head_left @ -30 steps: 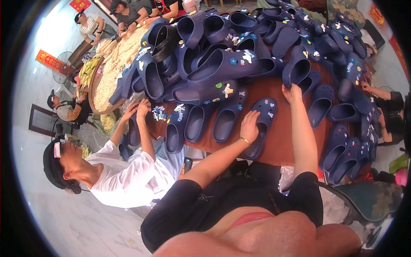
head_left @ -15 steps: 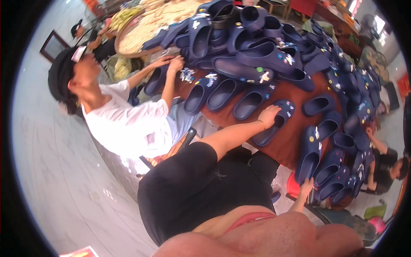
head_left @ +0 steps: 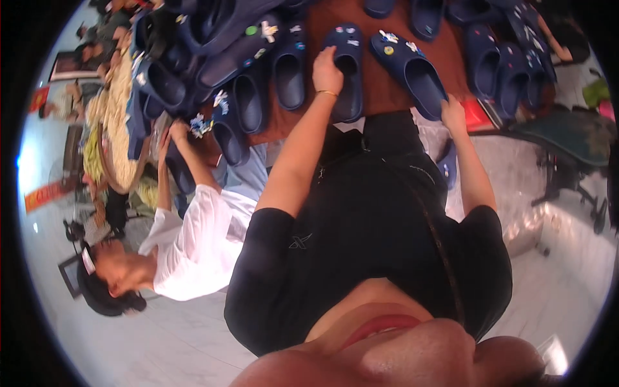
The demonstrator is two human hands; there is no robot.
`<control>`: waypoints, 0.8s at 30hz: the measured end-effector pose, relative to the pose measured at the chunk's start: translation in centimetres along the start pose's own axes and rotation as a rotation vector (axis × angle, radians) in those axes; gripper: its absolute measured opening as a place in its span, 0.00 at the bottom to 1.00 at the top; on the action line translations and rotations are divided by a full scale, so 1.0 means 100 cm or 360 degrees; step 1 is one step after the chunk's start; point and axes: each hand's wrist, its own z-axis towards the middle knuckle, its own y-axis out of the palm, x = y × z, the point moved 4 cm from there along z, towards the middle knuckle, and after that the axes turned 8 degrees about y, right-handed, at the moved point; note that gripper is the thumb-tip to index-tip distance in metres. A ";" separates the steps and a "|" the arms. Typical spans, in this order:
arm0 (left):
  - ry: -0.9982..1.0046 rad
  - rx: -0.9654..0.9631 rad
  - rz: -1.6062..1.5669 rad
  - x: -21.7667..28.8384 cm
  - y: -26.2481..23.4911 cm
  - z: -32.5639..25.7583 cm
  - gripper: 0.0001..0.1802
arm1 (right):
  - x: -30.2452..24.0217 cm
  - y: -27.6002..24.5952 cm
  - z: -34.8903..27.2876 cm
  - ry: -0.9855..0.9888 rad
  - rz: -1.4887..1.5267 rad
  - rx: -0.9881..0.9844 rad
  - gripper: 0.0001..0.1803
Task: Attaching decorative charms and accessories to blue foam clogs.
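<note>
Reddish-brown table fills the upper part of the head view, crowded with dark blue foam clogs, many stacked in a pile on its left side.

Landmark: the clog under the left hand, which I call the middle clog. That hand lies curled over its left rim, fingers bent around the edge; whether they grip firmly I cannot tell. Right of the middle clog lies a tilted clog with small coloured charms on its toe; the right hand touches its heel end with bent fingers.

These clogs look light, springy and a little flexible, not fragile; the thick rim or heel opening seems the best hold.

Left of the middle clog, a person in a white shirt reaches toward the pile. Each clog's cavity looks empty.
</note>
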 end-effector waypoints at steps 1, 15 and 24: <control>0.0001 -0.0037 -0.0015 0.005 0.003 0.001 0.24 | 0.010 -0.005 -0.006 0.0048 0.0001 0.0034 0.20; -0.0115 -0.0041 -0.0064 0.006 -0.006 -0.021 0.26 | -0.006 -0.039 0.043 0.0521 -0.0373 -0.0188 0.19; -0.0120 -0.0081 -0.0032 0.012 -0.003 -0.014 0.25 | -0.085 -0.053 0.108 0.0115 -0.0166 0.0311 0.24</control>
